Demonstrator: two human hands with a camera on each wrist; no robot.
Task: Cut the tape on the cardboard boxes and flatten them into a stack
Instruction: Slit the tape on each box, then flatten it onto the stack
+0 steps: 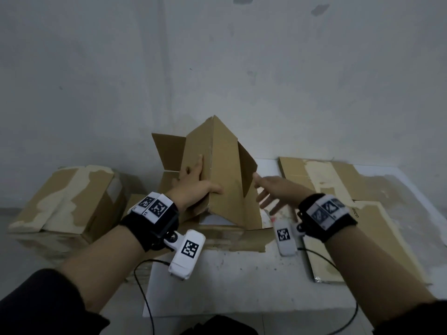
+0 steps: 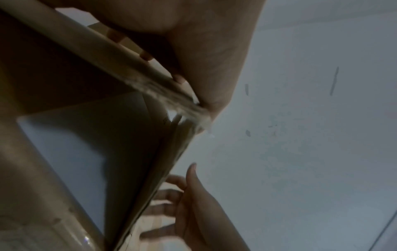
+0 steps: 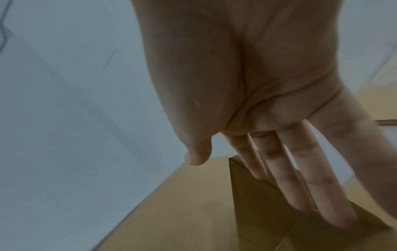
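Observation:
An opened brown cardboard box (image 1: 225,165) stands tilted on one end in the middle of the white table (image 1: 217,274), flaps spread. My left hand (image 1: 198,187) grips its near vertical corner, with the thumb on the right panel and the fingers on the left panel. In the left wrist view the left hand (image 2: 204,51) wraps the box's edge (image 2: 128,56). My right hand (image 1: 271,192) is empty, its fingers straight and spread, right beside the box's right flap. The right wrist view shows the right hand (image 3: 268,118) over the flap (image 3: 257,203); I cannot tell whether they touch.
Flattened cardboard sheets (image 1: 338,184) lie on the right of the table, one reaching the front right (image 1: 367,240). A closed box with torn tape (image 1: 67,199) sits to the left, off the table. A grey wall stands close behind. Black cables (image 1: 145,286) hang off the front edge.

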